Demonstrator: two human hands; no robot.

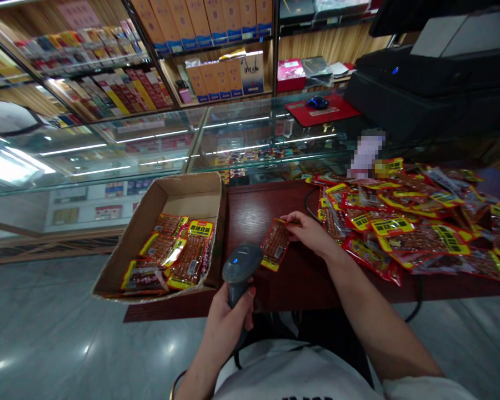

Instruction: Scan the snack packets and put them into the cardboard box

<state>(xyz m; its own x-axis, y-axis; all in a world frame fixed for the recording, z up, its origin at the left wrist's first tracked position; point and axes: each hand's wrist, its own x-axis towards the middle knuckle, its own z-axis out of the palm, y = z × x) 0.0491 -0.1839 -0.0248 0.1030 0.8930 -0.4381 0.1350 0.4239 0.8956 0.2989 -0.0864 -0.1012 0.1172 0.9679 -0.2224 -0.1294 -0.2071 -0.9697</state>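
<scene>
My left hand (229,314) is wrapped round the handle of a grey barcode scanner (242,264), whose small blue light is lit. The scanner's head is near a red and yellow snack packet (276,246), which lies on or just above the dark red wooden table (254,205); I cannot tell which. My right hand (306,229) pinches that packet by its upper right edge, and its barcode label faces up. To the left, an open cardboard box (194,194) holds several similar packets (191,253). A large heap of the same packets (416,228) spreads over the right of the table.
Behind the table runs a glass display counter (200,139), with a blue-lit mouse (317,102) on a red mat (337,114). Dark equipment (400,94) stands at the back right. Shelves of boxes (220,75) line the wall. A black cable (419,300) hangs at the table's front.
</scene>
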